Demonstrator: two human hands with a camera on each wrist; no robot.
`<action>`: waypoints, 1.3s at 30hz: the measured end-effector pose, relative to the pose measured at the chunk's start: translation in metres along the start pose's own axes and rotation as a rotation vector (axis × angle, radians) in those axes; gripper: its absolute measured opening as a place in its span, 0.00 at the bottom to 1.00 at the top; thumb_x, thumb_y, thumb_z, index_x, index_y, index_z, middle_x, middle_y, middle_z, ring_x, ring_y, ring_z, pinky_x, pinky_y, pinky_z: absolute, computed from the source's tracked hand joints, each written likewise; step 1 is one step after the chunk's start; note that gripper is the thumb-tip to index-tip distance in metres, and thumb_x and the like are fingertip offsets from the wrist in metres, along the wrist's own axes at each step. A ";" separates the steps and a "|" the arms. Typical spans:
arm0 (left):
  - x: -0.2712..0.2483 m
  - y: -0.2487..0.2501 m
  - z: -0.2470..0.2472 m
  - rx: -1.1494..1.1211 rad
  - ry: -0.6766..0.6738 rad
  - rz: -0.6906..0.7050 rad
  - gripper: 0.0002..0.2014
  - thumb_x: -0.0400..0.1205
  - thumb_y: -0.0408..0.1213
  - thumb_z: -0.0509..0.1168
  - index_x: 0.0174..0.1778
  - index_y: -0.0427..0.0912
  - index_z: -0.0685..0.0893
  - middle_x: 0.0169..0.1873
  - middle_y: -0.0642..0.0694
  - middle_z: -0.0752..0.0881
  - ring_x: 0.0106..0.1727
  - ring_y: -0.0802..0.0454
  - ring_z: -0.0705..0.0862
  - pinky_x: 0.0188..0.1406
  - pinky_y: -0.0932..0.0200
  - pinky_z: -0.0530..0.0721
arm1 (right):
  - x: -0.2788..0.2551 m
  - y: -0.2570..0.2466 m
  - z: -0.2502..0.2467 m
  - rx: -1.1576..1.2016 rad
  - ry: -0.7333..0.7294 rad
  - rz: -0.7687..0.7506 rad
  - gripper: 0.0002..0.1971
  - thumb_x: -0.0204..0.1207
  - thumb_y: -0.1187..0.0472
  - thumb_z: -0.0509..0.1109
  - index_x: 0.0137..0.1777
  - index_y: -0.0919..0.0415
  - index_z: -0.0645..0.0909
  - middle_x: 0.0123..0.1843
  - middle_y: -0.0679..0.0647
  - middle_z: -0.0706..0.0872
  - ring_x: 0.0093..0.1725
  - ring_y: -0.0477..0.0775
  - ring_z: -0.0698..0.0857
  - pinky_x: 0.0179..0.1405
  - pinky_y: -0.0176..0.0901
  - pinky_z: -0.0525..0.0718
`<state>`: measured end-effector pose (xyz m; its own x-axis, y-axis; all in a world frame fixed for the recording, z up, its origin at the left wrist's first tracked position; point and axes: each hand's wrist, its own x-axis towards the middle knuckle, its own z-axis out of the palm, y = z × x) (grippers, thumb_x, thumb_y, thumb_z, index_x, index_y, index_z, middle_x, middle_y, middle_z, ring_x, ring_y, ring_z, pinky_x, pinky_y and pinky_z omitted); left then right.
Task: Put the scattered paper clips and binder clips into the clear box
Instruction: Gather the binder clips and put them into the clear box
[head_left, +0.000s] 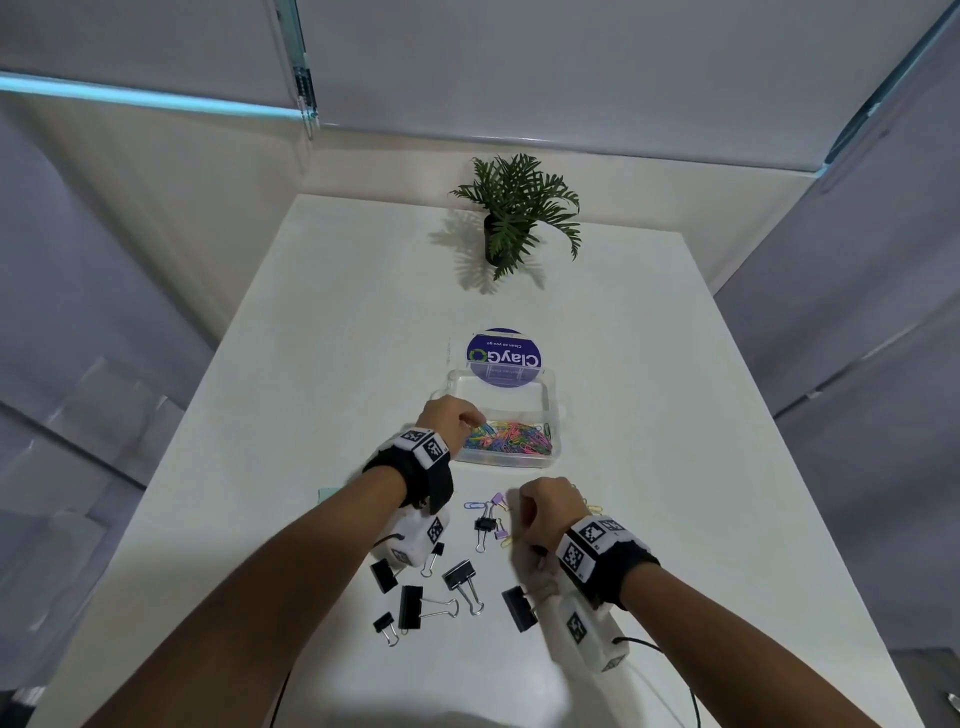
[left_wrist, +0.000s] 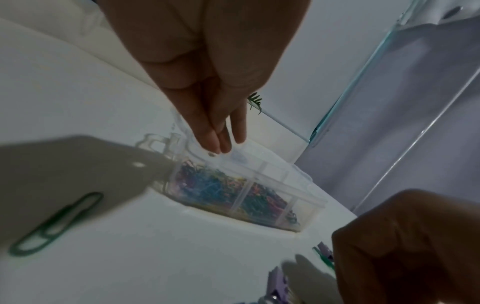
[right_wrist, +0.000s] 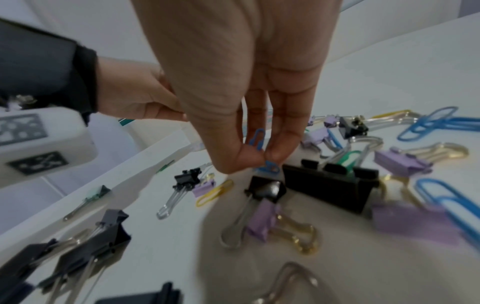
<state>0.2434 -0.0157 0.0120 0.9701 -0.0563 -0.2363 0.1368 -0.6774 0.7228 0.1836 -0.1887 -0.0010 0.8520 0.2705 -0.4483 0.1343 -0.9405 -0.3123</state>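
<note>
Though upside down, "ClayGo" sticker (head_left: 503, 358), seemingly.

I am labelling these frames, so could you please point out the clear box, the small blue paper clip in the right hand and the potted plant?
clear box (head_left: 506, 457), head view, near front wall.
small blue paper clip (right_wrist: 257, 138), right wrist view, upper loop between the fingers.
potted plant (head_left: 517, 208), head view, leaves.

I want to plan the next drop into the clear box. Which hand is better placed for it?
Probably the left hand: it hovers at the clear box. The right hand pinches a blue paper clip above the scattered clips.
</note>
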 end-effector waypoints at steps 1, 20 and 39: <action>-0.002 -0.001 -0.001 -0.014 0.008 0.014 0.17 0.80 0.18 0.56 0.57 0.32 0.88 0.58 0.34 0.88 0.61 0.40 0.85 0.61 0.58 0.81 | 0.001 0.002 0.000 0.012 0.009 0.006 0.17 0.63 0.67 0.71 0.24 0.52 0.66 0.47 0.61 0.88 0.44 0.59 0.83 0.38 0.37 0.70; -0.040 -0.069 -0.001 0.313 -0.157 -0.030 0.15 0.79 0.25 0.65 0.62 0.36 0.81 0.63 0.37 0.78 0.61 0.43 0.82 0.60 0.59 0.77 | 0.044 0.005 -0.047 0.376 0.324 0.060 0.05 0.68 0.68 0.75 0.43 0.62 0.89 0.43 0.61 0.92 0.40 0.53 0.85 0.42 0.35 0.75; -0.041 -0.034 0.030 0.351 -0.359 0.078 0.17 0.78 0.31 0.70 0.63 0.39 0.81 0.59 0.41 0.85 0.59 0.43 0.84 0.60 0.55 0.80 | -0.010 0.008 0.010 0.089 -0.018 -0.093 0.10 0.70 0.66 0.69 0.50 0.61 0.87 0.54 0.61 0.88 0.55 0.60 0.85 0.48 0.36 0.74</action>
<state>0.1928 -0.0121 -0.0224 0.8362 -0.3230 -0.4432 -0.0686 -0.8634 0.4999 0.1710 -0.1971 -0.0077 0.8286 0.3605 -0.4283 0.1664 -0.8891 -0.4264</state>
